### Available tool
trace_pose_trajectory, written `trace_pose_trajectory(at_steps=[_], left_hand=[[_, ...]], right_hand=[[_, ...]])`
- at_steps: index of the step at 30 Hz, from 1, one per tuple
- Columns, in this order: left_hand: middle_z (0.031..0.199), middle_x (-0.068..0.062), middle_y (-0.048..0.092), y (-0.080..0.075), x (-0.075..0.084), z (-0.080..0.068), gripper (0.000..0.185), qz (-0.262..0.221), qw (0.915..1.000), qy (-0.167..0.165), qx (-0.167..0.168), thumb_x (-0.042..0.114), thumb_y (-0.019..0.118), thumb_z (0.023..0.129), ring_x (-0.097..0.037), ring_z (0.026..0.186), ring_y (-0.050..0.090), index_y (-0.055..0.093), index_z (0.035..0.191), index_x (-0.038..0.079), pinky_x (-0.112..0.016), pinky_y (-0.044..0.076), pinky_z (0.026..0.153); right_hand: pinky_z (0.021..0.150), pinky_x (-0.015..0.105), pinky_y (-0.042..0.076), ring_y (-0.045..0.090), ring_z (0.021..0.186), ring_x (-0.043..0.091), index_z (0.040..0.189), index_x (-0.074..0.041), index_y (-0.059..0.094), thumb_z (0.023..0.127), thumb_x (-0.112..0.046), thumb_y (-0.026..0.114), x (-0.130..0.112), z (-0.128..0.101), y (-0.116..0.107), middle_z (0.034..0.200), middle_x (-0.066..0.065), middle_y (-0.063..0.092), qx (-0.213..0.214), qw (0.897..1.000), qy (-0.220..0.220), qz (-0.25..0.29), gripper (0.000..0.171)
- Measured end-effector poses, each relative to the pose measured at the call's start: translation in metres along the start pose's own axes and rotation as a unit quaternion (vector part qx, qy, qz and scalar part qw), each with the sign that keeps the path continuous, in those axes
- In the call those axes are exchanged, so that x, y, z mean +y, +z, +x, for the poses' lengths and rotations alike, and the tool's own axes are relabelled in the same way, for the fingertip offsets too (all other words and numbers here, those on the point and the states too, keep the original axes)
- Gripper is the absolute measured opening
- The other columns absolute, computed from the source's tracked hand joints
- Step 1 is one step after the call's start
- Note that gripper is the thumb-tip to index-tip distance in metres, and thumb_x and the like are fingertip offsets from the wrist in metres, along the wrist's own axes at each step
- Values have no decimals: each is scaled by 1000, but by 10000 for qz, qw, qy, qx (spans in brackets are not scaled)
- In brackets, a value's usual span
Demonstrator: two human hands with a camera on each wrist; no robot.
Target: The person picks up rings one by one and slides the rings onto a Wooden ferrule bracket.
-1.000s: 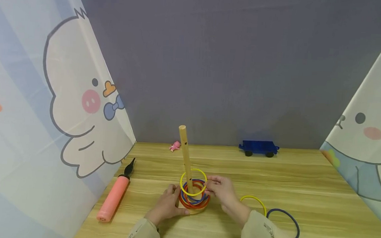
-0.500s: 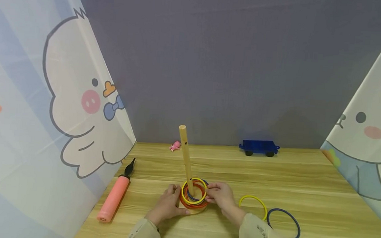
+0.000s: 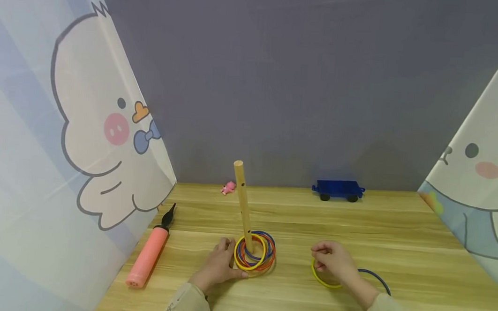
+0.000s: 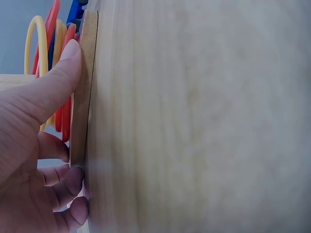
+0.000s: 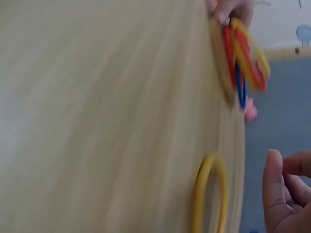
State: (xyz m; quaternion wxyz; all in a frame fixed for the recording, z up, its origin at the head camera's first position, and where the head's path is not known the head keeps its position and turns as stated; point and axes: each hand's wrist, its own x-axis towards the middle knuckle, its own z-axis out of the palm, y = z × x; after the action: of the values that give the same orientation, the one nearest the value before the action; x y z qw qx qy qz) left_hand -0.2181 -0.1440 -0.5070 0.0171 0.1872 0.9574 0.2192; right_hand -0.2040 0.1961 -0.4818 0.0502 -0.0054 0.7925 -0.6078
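Observation:
A wooden ring-toss stand has an upright post (image 3: 243, 202) and a flat round base (image 4: 83, 87). My left hand (image 3: 215, 265) grips the base at its left edge, thumb along the rim and fingers around the side. Around the foot of the post lie several red, blue and yellow rings, with a yellow ring (image 3: 235, 252) tilted on top. To the right, my right hand (image 3: 335, 262) is over a loose yellow ring (image 5: 200, 194), its thumb and fingers loosely bent and apart from the ring in the right wrist view. A blue ring (image 3: 379, 277) lies partly hidden behind the right forearm.
A pink hand pump (image 3: 148, 256) with a black nozzle lies at the left edge of the wooden table (image 3: 292, 298). Along the back wall stand a small pink toy figure (image 3: 228, 188) and a blue toy wagon (image 3: 338, 190). Printed cloth panels flank both sides.
My right hand lowered a yellow ring around the post onto the stacked rings, let it go, and moved right to the loose yellow ring. My left hand stays on the base.

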Motion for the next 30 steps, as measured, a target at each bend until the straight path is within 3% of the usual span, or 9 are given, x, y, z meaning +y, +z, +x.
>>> trace_pose_trajectory(at_steps=[7, 13, 16, 22, 30], left_hand=[[132, -22, 39, -3, -2, 1, 110, 24, 10000, 56, -13, 56, 81, 71, -41, 116, 45, 35, 145, -12, -55, 41, 94], [133, -21, 39, 0, -5, 2, 112, 181, 9998, 21, -48, 60, 78, 71, -38, 117, 45, 34, 145, -11, -52, 42, 94], [133, -22, 39, 0, -5, 3, 112, 176, 9998, 36, -28, 59, 79, 71, -39, 116, 45, 34, 145, -11, -53, 42, 92], [132, -22, 39, -1, -4, 2, 113, 133, 9999, 4, 1, 59, 80, 70, -40, 115, 45, 34, 145, -11, -54, 42, 91], [133, -22, 39, -1, 1, 0, 113, 69, 9999, -56, -61, 59, 81, 69, -42, 118, 44, 34, 146, -11, -57, 42, 91]], right_hand=[[57, 29, 55, 60, 64, 18, 102, 16, 61, 89, 3, 61, 32, -21, -66, 79, 11, 63, 92, 9971, 168, -736, 18], [55, 29, 54, 60, 63, 19, 100, 13, 63, 87, 1, 64, 43, -35, -105, 79, 8, 64, 442, 9859, 294, -1587, 18], [55, 28, 53, 59, 64, 19, 97, 13, 63, 83, 1, 66, 47, -38, -118, 78, 6, 63, 583, 9746, 374, -2132, 19], [64, 32, 45, 57, 72, 16, 89, 3, 67, 78, -12, 73, 55, -40, -136, 79, 0, 64, 501, 9411, 315, -3330, 20], [67, 39, 46, 56, 73, 16, 85, -5, 70, 79, -14, 73, 57, -42, -143, 79, -3, 65, 181, 9303, 530, -3625, 12]])
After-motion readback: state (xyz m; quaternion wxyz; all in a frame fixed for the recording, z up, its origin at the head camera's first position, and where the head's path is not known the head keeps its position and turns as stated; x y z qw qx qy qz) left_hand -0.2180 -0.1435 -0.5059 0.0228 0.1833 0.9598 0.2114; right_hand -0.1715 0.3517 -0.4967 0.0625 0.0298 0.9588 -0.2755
